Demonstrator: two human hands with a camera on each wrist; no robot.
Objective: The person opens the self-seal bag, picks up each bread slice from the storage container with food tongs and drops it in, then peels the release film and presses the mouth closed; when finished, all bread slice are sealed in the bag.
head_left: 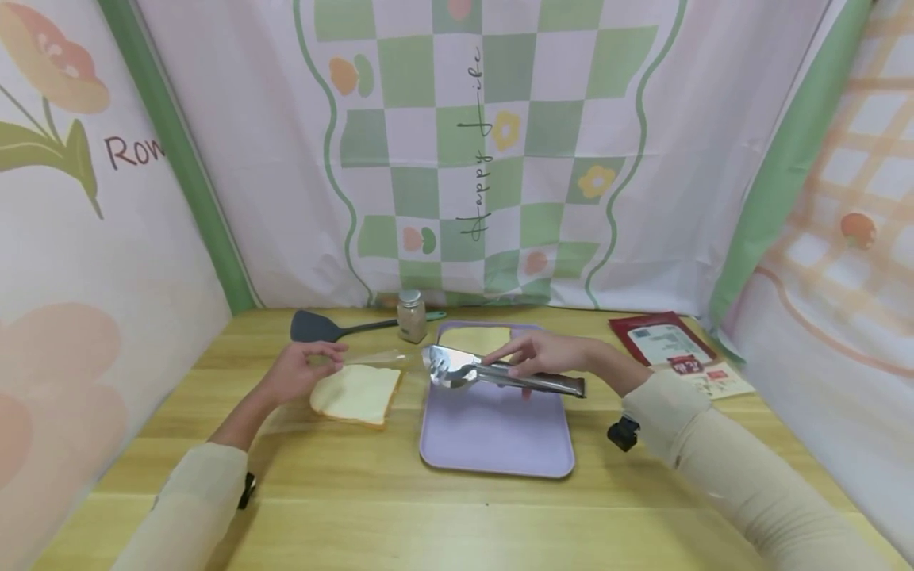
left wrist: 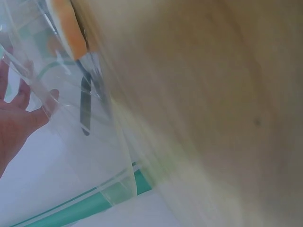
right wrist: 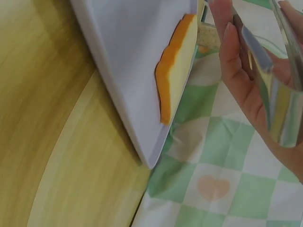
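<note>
In the head view my left hand point(head_left: 300, 373) pinches the edge of a clear plastic bag point(head_left: 378, 358), whose film stretches rightward over a bread slice point(head_left: 357, 394). Whether that slice lies inside the film I cannot tell. The bag point(left wrist: 106, 161) also fills much of the left wrist view's left side. My right hand point(head_left: 546, 354) holds metal food tongs point(head_left: 510, 375) above a lilac tray point(head_left: 496, 436), their broad head pointing left toward the bag. Another bread slice point(head_left: 474, 339) lies at the tray's far end, partly hidden by the tongs; its brown crust shows in the right wrist view.
Behind the bread are a dark spatula point(head_left: 314, 326) and a small lidded glass jar point(head_left: 411, 319). A red packet point(head_left: 664, 337) and a pale packet point(head_left: 721, 381) lie to the right of my right hand. Printed curtains point(head_left: 464, 159) hang along the table's back edge.
</note>
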